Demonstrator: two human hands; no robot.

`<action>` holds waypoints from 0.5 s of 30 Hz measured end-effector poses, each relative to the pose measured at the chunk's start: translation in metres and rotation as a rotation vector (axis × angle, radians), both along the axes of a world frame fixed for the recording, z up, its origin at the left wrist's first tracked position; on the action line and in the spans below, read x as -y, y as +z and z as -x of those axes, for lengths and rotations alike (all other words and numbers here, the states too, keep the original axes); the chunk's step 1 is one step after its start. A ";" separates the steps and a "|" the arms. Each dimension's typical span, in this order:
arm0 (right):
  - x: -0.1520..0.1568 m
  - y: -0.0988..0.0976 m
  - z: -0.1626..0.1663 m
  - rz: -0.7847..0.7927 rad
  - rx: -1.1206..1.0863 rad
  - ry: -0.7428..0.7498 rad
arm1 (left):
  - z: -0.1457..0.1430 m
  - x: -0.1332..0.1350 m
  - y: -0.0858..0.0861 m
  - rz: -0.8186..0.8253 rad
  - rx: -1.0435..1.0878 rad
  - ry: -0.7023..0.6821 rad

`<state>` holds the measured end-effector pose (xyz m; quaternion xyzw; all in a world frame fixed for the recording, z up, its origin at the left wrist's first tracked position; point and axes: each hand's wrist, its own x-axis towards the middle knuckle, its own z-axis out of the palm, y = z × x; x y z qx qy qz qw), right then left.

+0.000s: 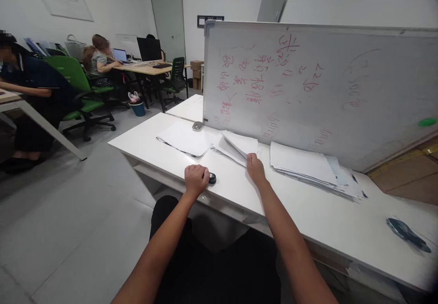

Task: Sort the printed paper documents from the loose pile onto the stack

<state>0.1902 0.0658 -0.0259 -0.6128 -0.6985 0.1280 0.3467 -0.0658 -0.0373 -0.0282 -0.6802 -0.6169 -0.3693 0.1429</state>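
While a white paper stack [185,138] lies leftmost on the tabletop [140,139], the left hand [195,179] rests curled at the near edge, by a dark rounded object [212,178]; I cannot tell whether its grip is clamped on that. Next, over the middle pile [226,150], the right hand [256,167] has its grip pinched on the raised paper [241,143]. A thicker stack [301,162] lies farther right. The step in hand looks like lifting paper; the next move probably calls for a firm pinch, leaving the sheets below undisturbed.
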 end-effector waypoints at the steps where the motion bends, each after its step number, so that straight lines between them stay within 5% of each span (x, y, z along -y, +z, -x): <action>1: 0.000 0.000 0.000 0.004 -0.008 -0.002 | 0.000 0.000 0.000 -0.004 -0.001 0.001; 15: 0.003 0.004 0.002 -0.045 -0.059 -0.011 | 0.001 -0.001 -0.003 -0.031 0.005 -0.009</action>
